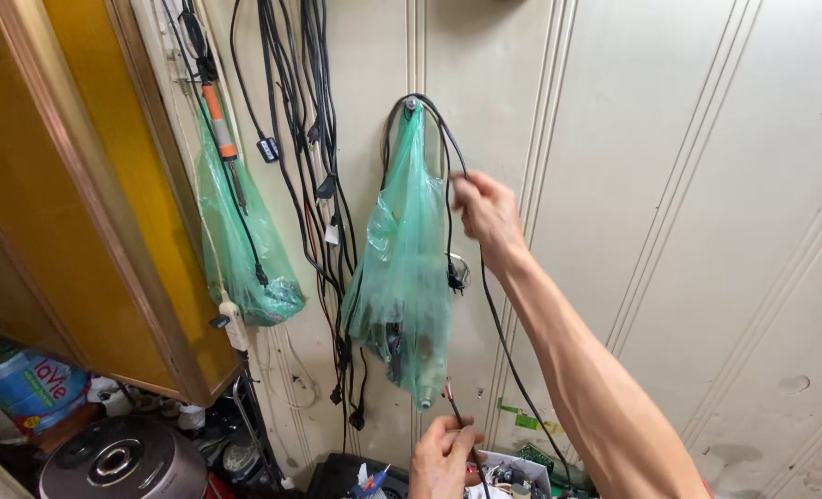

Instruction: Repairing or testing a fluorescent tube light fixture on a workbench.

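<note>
Big translucent green plastic bag (402, 268) hangs off a wall hook. Thin black cable (499, 323) loops over that same hook. Right hand (487, 214) has its grip pinched on the cable up high, left hand (441, 455) pinches the bare-wire end (450, 393) below.

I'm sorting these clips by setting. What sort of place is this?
Probably a small home repair or electronics corner. Black cables hang in bunches on a panelled wall beside green plastic bags on hooks. The right hand holds a black cord; the left hand pinches its end.
</note>
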